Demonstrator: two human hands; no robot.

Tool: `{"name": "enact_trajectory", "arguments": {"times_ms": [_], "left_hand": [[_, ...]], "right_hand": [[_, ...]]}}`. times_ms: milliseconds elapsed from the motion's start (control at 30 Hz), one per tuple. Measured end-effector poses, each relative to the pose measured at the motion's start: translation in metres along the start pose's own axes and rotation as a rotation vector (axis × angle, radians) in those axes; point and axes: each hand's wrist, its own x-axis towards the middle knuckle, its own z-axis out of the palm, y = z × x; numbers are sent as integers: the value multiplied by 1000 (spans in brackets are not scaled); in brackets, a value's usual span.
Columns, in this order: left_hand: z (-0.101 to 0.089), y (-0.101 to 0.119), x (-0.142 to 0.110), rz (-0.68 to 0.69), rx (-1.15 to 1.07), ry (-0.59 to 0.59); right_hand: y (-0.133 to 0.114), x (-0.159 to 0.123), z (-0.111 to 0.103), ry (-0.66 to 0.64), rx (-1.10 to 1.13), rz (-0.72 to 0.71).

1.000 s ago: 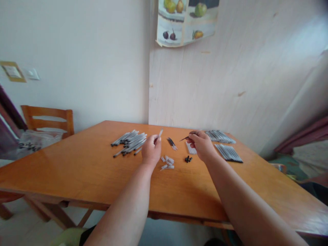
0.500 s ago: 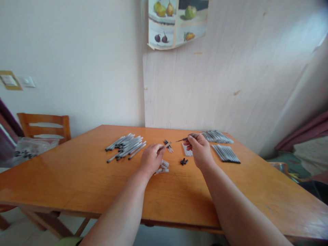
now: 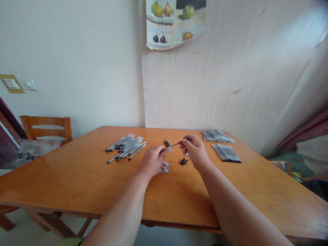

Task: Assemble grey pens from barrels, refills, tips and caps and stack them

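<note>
Between the thumb and fingers of my left hand [image 3: 153,159] is a small translucent pen cap [image 3: 168,149], mostly hidden by the fingers. My right hand [image 3: 195,150] is closed around a pen [image 3: 180,141] with a thin dark tip pointing left. The tip meets the open end of the cap; how far it goes in cannot be made out. Below my left hand lie several clear plastic pieces [image 3: 165,166], partly covered. A few small black plugs [image 3: 183,161] sit beneath my right hand. Behind the hands are thin black-and-white parts [image 3: 167,143].
A loose pile of grey pen barrels [image 3: 128,146] with black ends lies left on the wooden table [image 3: 77,177]. Two rows of pens, one farther back [image 3: 217,136] and one nearer [image 3: 226,152], lie at right. A chair [image 3: 48,128] with a plastic bag stands at left.
My right hand has moved left and slightly down, bringing the pen's tip to the cap in my left hand. The left hand has stayed nearly in place.
</note>
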Motion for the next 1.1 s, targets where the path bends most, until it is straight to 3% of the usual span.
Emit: {"name": "enact_trajectory", "arguments": {"times_ms": [200, 467, 767, 900, 1100], "left_hand": [[-1, 2, 0, -5, -22, -23], [-1, 4, 0, 8, -51, -55], [1, 3, 0, 20, -41, -29], [-1, 2, 0, 15, -47, -25], [-4, 3, 1, 0, -17, -53]], "right_hand": [[3, 2, -1, 18, -8, 3], [8, -2, 1, -124, -134, 45], [2, 1, -6, -111, -144, 118], [10, 11, -22, -107, -357, 150], [17, 22, -46, -357, -926, 103]]}}
